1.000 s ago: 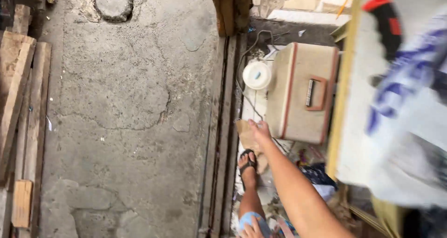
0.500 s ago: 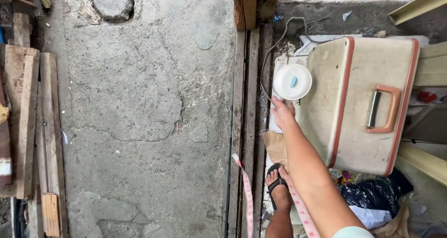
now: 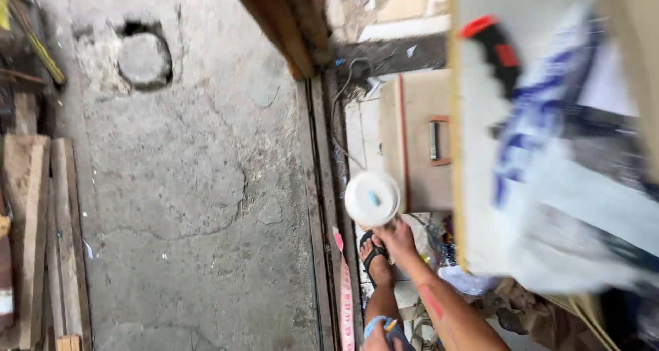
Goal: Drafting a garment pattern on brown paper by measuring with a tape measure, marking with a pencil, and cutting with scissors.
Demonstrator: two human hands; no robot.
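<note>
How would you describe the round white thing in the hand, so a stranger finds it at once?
Start at the beige case with the orange-framed handle, right of the concrete floor. At its lower left corner the right hand holds up a round white container. It alone is circular, white, with a small blue mark in the middle.

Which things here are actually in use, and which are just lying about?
In use:
right hand
white round container, held by its edge
pink tape measure, hanging near the leg

Lying about:
beige case
wood planks
white and blue bag
</note>
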